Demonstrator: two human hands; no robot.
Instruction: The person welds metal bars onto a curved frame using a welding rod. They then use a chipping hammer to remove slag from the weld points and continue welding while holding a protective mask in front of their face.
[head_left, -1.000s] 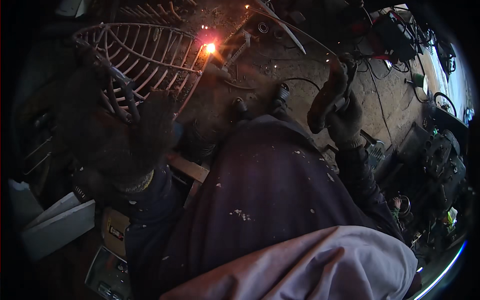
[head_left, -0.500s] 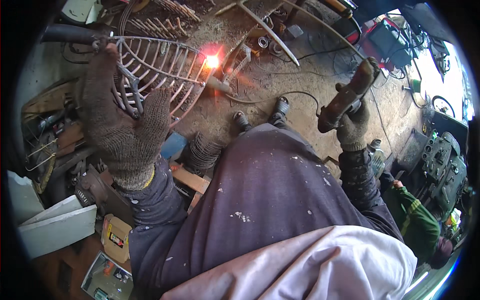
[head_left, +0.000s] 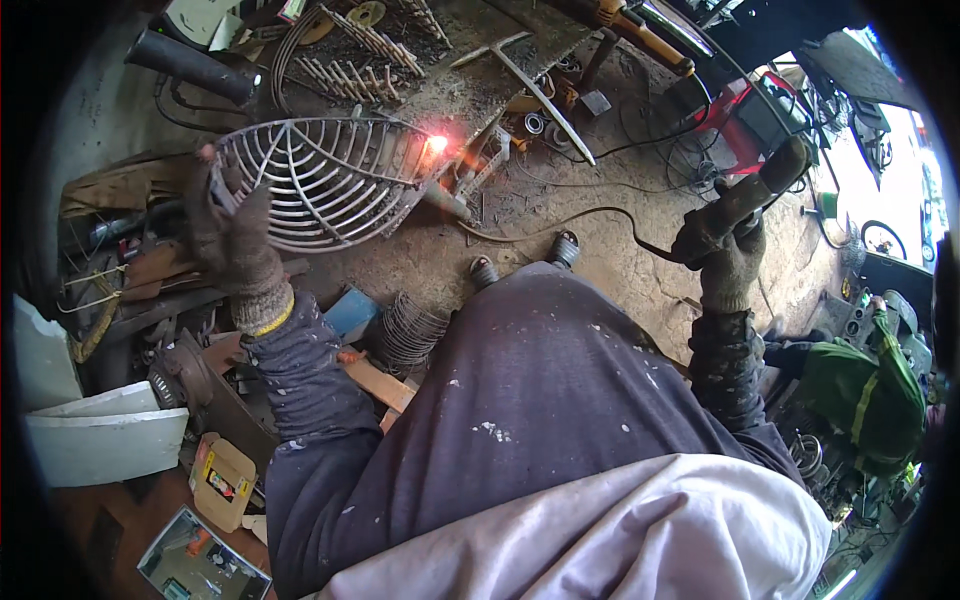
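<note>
Grille [head_left: 300, 187] at upper left, glow [head_left: 437, 143] at its right end.
Left hand [head_left: 237, 240] clasps its left edge; at the frame's right, the right hand [head_left: 733, 255] is closed round a welding holder [head_left: 742, 203].

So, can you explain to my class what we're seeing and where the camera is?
There's no robot: these are a person's two gloved hands, seen by a head-worn fisheye camera looking down, so straight edges bend. The left hand holds the left edge of a ribbed metal grille; a bright glow shows at its right end. The right hand holds a long, dark tool. Thin rods lie on the littered work surface beyond. A wire coil lies nearby; someone in green is at right.
</note>
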